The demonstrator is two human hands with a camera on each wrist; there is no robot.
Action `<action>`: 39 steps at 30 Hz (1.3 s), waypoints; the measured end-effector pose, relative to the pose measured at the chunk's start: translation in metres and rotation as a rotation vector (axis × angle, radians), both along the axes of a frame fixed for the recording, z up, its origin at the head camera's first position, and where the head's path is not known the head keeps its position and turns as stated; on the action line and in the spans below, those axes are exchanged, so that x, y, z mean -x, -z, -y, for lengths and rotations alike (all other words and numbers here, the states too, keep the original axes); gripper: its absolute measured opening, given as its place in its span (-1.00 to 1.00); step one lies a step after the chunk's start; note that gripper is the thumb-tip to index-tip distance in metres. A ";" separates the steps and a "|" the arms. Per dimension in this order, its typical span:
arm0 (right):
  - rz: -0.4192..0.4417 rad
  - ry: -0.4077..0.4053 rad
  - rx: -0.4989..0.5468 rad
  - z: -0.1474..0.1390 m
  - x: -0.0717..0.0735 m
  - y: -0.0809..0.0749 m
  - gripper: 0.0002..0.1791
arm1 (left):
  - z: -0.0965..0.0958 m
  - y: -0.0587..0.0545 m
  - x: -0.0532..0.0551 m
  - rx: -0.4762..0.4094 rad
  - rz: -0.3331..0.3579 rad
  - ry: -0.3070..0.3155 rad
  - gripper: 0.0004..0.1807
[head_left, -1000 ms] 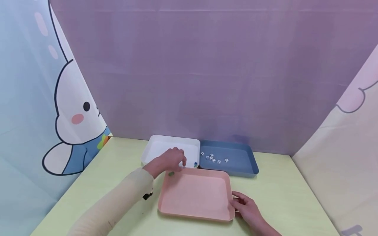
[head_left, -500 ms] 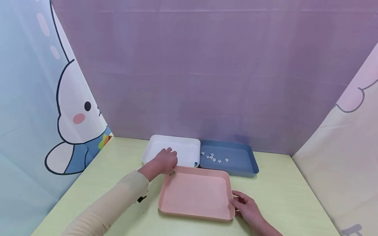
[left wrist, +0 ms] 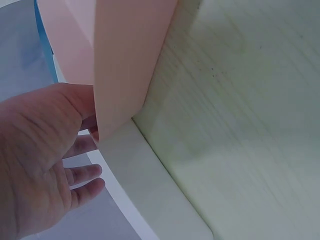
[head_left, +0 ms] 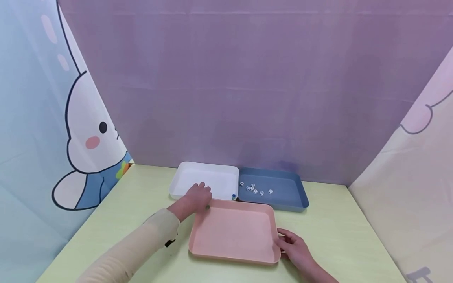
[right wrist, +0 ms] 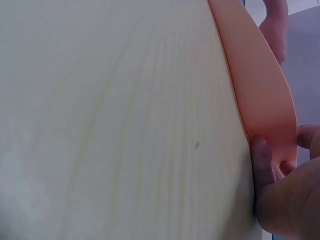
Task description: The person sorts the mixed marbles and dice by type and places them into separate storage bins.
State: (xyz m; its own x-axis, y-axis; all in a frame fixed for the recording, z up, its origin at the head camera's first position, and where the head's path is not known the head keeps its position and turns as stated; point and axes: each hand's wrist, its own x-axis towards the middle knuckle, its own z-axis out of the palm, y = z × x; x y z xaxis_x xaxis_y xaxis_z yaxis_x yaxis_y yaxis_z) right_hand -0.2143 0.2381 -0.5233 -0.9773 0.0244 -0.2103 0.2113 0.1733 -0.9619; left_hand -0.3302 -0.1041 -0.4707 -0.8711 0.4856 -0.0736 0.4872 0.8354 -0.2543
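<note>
The pink tray (head_left: 234, 236) lies on the table in front of me. My right hand (head_left: 298, 250) holds its right wall, with digits on both sides of the rim in the right wrist view. My left hand (head_left: 195, 199) reaches down at the far left corner of the tray, other fingers over the white tray (head_left: 212, 169) behind. A small green piece (head_left: 207, 207) shows right at its fingertips in that corner. In the left wrist view, the pink wall (left wrist: 125, 60) hides the thumb and index tips, so I cannot tell whether they pinch the piece.
A small blue piece (head_left: 233, 196) sits in the white tray's near right corner. To its right, a blue tray (head_left: 290, 196) holds several white dice (head_left: 252, 188). The pale wooden table (head_left: 329, 220) ends at a purple cloth (head_left: 226, 98), with printed cloths at both sides.
My left hand has drawn back left from over the far edge of the pink tray, then settled lower at its corner by the green piece. The right hand stays put.
</note>
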 end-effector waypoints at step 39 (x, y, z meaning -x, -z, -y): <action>0.003 0.008 -0.019 0.001 0.001 -0.001 -0.53 | -0.005 -0.024 0.006 -0.305 0.335 0.015 -0.88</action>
State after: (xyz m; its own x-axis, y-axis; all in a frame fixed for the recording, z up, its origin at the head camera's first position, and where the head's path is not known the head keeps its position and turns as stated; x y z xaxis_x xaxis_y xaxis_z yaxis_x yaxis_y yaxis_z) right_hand -0.2152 0.2374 -0.5223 -0.9764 0.0362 -0.2128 0.2158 0.1899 -0.9578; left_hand -0.3364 -0.0996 -0.4468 -0.8164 0.5410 -0.2020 0.5130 0.8400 0.1767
